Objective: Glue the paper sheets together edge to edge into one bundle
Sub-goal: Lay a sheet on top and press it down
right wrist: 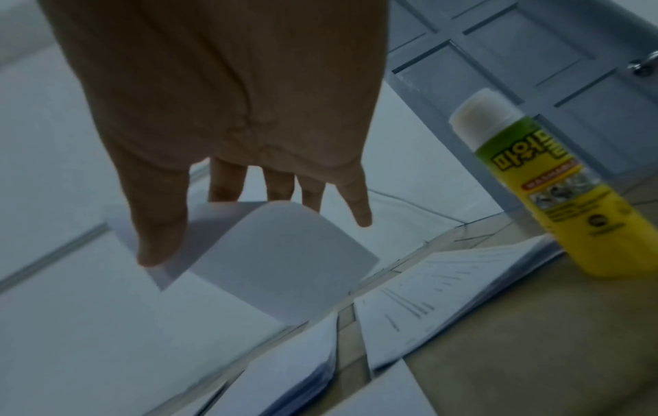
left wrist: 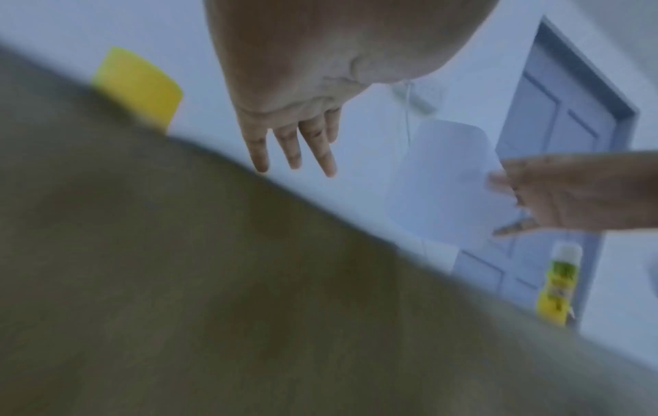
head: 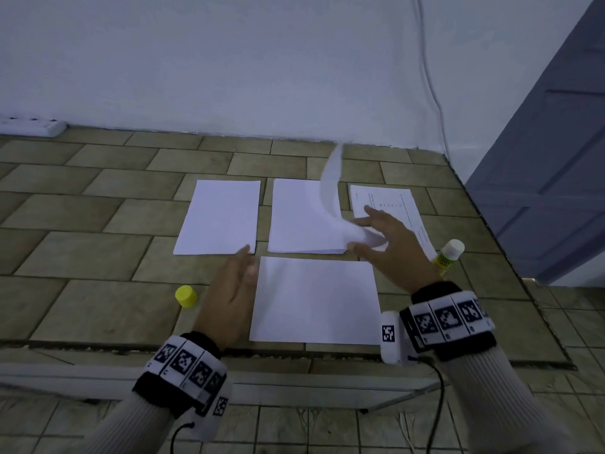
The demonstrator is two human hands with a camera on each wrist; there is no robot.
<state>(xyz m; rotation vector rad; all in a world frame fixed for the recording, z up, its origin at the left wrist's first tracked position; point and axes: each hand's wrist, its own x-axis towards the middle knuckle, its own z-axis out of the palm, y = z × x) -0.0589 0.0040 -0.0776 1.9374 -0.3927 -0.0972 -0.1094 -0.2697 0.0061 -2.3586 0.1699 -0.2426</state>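
Observation:
Three paper stacks lie in a row on the tile-patterned table: a left stack [head: 219, 217], a middle stack [head: 294, 221] and a printed right stack [head: 393, 204]. A single white sheet [head: 314, 299] lies in front of them. My right hand [head: 360, 235] pinches the near corner of a sheet [head: 330, 185] that curls up off the middle stack; the right wrist view shows the thumb [right wrist: 160, 239] on that sheet [right wrist: 284, 261]. My left hand [head: 244, 263] hovers with straight fingers at the front sheet's left edge, holding nothing. The uncapped glue stick [head: 448, 257] stands upright to the right, and its yellow cap [head: 186, 295] sits at the left.
A white power strip [head: 32, 126] lies against the wall at the back left. A cable [head: 432, 93] hangs down the wall. A grey door [head: 550, 158] stands close beyond the table's right edge. The table's front edge [head: 262, 350] runs just under my wrists.

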